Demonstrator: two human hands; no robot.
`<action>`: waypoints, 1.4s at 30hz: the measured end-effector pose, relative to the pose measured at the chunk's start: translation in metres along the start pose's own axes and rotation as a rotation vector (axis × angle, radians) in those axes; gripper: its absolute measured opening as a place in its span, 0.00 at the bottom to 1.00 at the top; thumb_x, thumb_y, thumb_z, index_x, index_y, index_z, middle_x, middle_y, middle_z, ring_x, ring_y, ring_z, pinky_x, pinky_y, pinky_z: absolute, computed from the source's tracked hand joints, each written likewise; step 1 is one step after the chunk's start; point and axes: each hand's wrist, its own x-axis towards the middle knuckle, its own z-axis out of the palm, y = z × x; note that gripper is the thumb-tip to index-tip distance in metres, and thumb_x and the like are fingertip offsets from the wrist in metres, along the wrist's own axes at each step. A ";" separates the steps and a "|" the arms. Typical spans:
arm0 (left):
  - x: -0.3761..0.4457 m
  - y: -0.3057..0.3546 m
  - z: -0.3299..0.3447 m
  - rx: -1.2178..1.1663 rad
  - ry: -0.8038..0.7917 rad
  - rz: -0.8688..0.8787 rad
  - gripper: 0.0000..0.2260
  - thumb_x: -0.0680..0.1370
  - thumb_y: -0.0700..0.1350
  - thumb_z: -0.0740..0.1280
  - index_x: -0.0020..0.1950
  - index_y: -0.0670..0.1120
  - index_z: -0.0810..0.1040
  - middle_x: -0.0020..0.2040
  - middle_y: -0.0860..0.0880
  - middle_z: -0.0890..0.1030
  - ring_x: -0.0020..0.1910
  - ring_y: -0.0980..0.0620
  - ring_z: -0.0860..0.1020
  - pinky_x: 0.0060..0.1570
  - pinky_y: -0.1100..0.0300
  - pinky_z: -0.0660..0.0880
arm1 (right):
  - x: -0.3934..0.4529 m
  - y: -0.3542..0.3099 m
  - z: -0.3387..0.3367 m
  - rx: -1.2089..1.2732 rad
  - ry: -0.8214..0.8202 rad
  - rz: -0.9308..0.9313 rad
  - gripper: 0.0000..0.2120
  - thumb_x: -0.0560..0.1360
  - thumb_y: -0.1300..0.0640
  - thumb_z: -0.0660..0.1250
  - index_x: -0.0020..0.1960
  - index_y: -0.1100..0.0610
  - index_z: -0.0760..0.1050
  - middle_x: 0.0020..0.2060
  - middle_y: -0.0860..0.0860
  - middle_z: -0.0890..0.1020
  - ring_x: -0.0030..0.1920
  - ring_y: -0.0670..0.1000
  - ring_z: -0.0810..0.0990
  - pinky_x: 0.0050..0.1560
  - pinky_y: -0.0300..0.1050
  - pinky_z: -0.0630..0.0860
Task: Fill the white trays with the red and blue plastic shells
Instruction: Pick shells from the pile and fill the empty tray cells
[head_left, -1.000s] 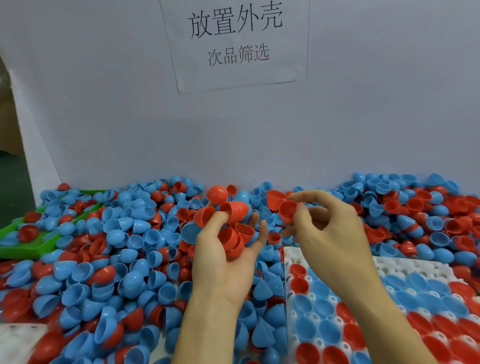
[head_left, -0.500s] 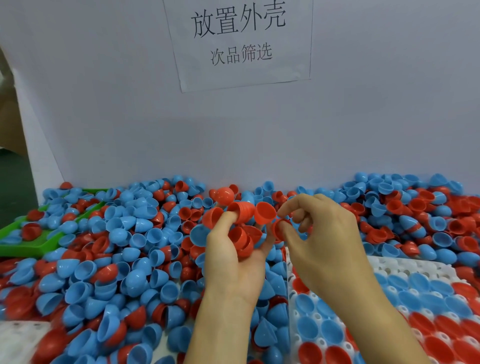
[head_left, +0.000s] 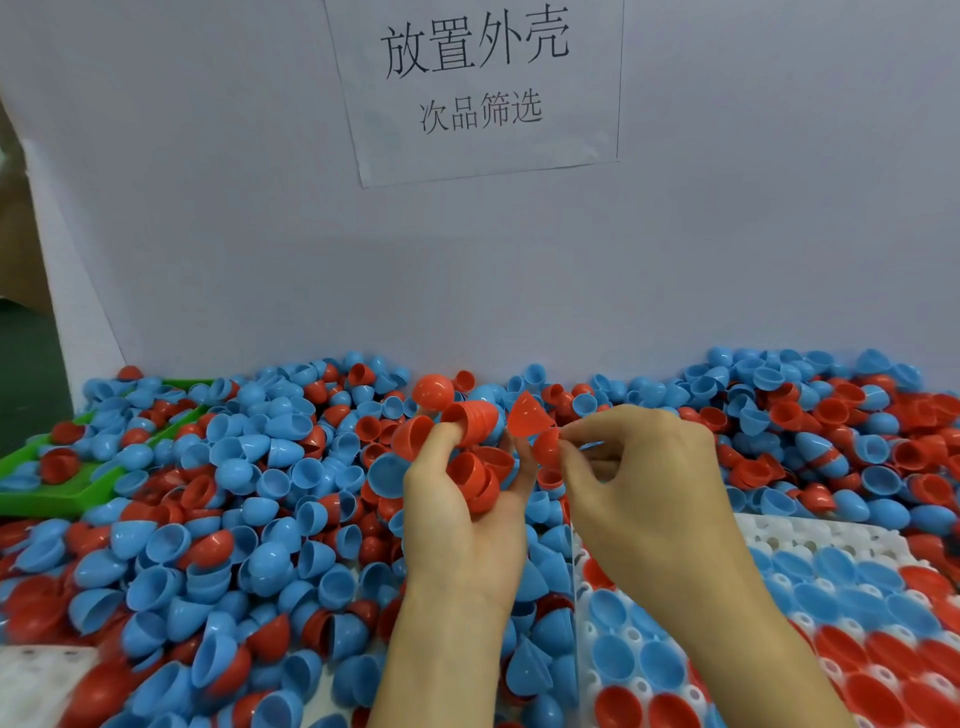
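My left hand (head_left: 460, 525) is raised over the pile and grips a clutch of several red shells (head_left: 475, 470) in its curled fingers. My right hand (head_left: 639, 493) is beside it and pinches one red shell (head_left: 546, 447) between thumb and forefinger, close to the left hand's fingertips. A red cone-shaped shell (head_left: 525, 415) shows just above the two hands; what holds it is unclear. A white tray (head_left: 810, 535) lies at the lower right, partly under my right forearm, with red and blue shells seated in its cups.
A deep pile of loose red and blue shells (head_left: 244, 519) covers the table from left to right. A green tray (head_left: 47, 493) sits at the far left, half buried. Another white tray's corner (head_left: 31, 680) shows bottom left. A white wall with a paper sign (head_left: 475, 83) stands behind.
My right hand moved left toward my left hand, carrying its pinched red shell up to the left hand's fingertips. The left hand kept its shells and shifted slightly right.
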 end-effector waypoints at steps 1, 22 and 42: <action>0.000 0.000 0.000 0.003 0.002 0.006 0.11 0.76 0.37 0.68 0.35 0.45 0.84 0.39 0.45 0.83 0.39 0.49 0.83 0.38 0.55 0.81 | 0.000 0.000 0.000 0.034 -0.021 0.007 0.12 0.76 0.61 0.68 0.35 0.55 0.83 0.25 0.45 0.80 0.30 0.45 0.80 0.35 0.32 0.77; -0.003 0.001 0.003 0.078 -0.074 0.012 0.03 0.72 0.36 0.71 0.44 0.41 0.81 0.46 0.41 0.79 0.47 0.46 0.81 0.44 0.52 0.82 | 0.010 0.007 -0.032 0.122 -0.174 0.281 0.05 0.73 0.52 0.75 0.37 0.46 0.84 0.37 0.40 0.85 0.41 0.34 0.81 0.38 0.26 0.71; -0.006 0.005 0.008 0.010 -0.039 -0.016 0.03 0.64 0.39 0.74 0.37 0.43 0.84 0.42 0.43 0.83 0.39 0.49 0.84 0.38 0.53 0.81 | 0.053 0.107 0.038 -0.847 -0.677 0.048 0.17 0.71 0.65 0.63 0.33 0.54 0.58 0.32 0.50 0.66 0.30 0.51 0.65 0.28 0.43 0.60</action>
